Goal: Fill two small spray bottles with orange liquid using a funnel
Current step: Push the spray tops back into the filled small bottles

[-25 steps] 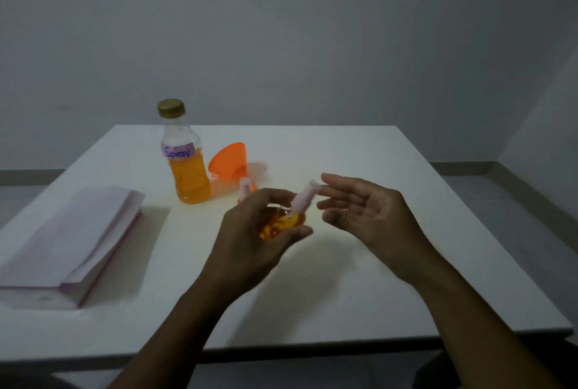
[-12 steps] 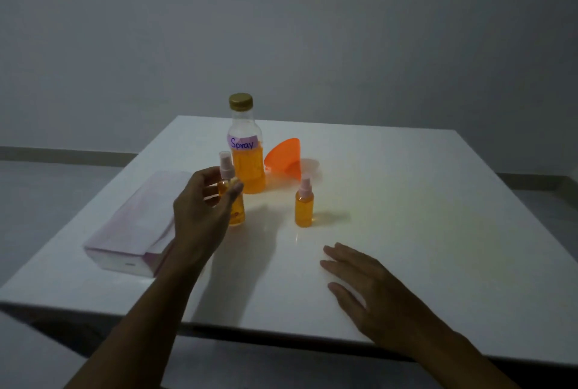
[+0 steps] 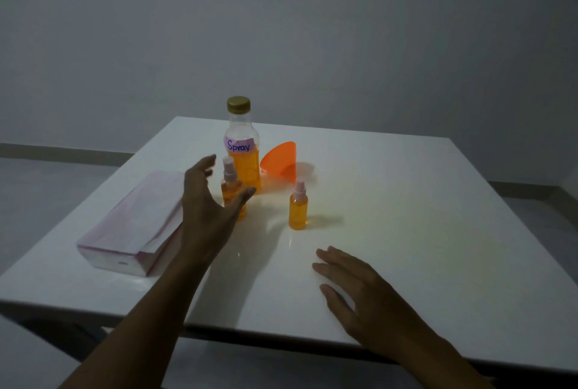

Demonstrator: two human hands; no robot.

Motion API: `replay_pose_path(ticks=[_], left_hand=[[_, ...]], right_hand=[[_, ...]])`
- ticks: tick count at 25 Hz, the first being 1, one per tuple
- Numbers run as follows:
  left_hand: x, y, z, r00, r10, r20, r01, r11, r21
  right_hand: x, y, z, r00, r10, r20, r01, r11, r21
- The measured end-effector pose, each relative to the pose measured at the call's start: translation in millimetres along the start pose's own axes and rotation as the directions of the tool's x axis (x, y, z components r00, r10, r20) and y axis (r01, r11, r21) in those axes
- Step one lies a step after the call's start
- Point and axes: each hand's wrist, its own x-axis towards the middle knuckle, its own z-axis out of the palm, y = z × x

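Note:
Two small spray bottles of orange liquid with pink spray heads stand upright on the white table (image 3: 406, 201). The left spray bottle (image 3: 230, 188) stands just in front of the large bottle (image 3: 243, 151), which has a gold cap, a "Spray" label and orange liquid. The right spray bottle (image 3: 298, 205) stands apart. An orange funnel (image 3: 281, 161) lies on its side behind them. My left hand (image 3: 208, 204) hovers beside the left spray bottle, fingers spread, holding nothing. My right hand (image 3: 353, 282) lies flat on the table near the front edge.
A pink and white tissue pack (image 3: 134, 223) lies at the table's left side. The table's front edge runs just under my forearms. A grey wall stands behind the table.
My left hand has let go of the left spray bottle and opened its fingers beside it. The right hand stays flat on the table. A second ago both hands held that bottle.

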Motion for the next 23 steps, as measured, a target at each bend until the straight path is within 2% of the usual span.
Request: replay_pose_path(ticks=[1,3,5,6,7,9,11,13,15,18,21,23], left_hand=[[-3.2,7.4,-1.2,0.992,0.11,-0.065,-0.108,0.994,0.035],[-12.8,27.0,0.3,0.926,0.351,-0.137,-0.342,0.936,0.085],[-27.8,44.2,9.8,0.876,0.481,-0.022,-0.48,0.876,0.035],[-34.6,48.0,18.4,0.88,0.467,0.083,-0.468,0.884,-0.014],[-40.3,48.5,29.0,0.897,0.4,0.186,-0.398,0.916,-0.051],[-46.7,41.9,51.0,0.926,0.169,0.338,-0.163,0.985,-0.048],[-47.4,34.4,69.0,0.903,-0.014,0.43,0.016,1.0,-0.002],[-45.2,32.3,78.5,0.867,-0.052,0.495,0.072,0.997,-0.021],[-44.1,34.1,78.7,0.856,-0.001,0.517,0.054,0.995,-0.086],[-46.4,41.1,71.2,0.846,0.167,0.507,-0.118,0.985,-0.128],[-55.1,47.8,71.6,0.763,0.262,0.591,-0.264,0.961,-0.085],[-62.9,53.0,73.8,0.699,0.296,0.651,-0.327,0.942,-0.077]], right_hand=[[0.5,-0.1,-0.2,1.0,-0.002,-0.004,0.002,1.0,0.002],[0.9,-0.5,-1.5,1.0,0.005,0.018,-0.005,1.0,0.01],[1.5,-1.8,-2.6,1.0,0.004,0.023,-0.005,1.0,0.023],[1.6,-1.8,-2.6,1.0,-0.002,0.011,0.002,1.0,0.027],[1.9,-1.9,-2.6,1.0,-0.009,0.001,0.009,1.0,0.029],[2.6,-2.7,-3.8,1.0,-0.005,0.015,0.005,0.999,0.046],[2.8,-2.8,-8.0,0.999,0.003,0.054,-0.007,0.996,0.085],[6.0,-0.9,-18.7,0.996,-0.011,0.088,0.0,0.993,0.122],[10.4,4.6,-34.8,0.998,0.003,0.063,-0.016,0.979,0.203],[18.3,15.6,-64.7,0.974,0.175,-0.146,-0.11,0.922,0.37],[24.3,21.5,-82.8,0.924,0.316,-0.215,-0.159,0.83,0.534],[26.4,22.3,-88.1,0.92,0.334,-0.205,-0.178,0.822,0.54]])
